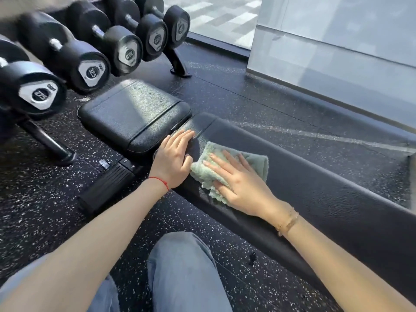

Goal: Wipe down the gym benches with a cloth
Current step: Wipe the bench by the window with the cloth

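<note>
**Cloth under right palm on long bench pad**

Green cloth (227,167) lies crumpled on the long black backrest pad (315,199), near its end by the seat pad (135,113). Right hand (240,183) sits flat on top of cloth, fingers straight & spread, pressing it down; cloth edges show past fingertips and below the palm. Left hand (173,158) just beside cloth, w/ fingers straight & together, resting on the pad's end next to the gap btwn the two pads. Both forearms reach fwd from bottom of view; red string on left wrist, bracelet on right. Dumbbell rack (90,48) stands behind seat pad on speckled floor (45,188).
</note>
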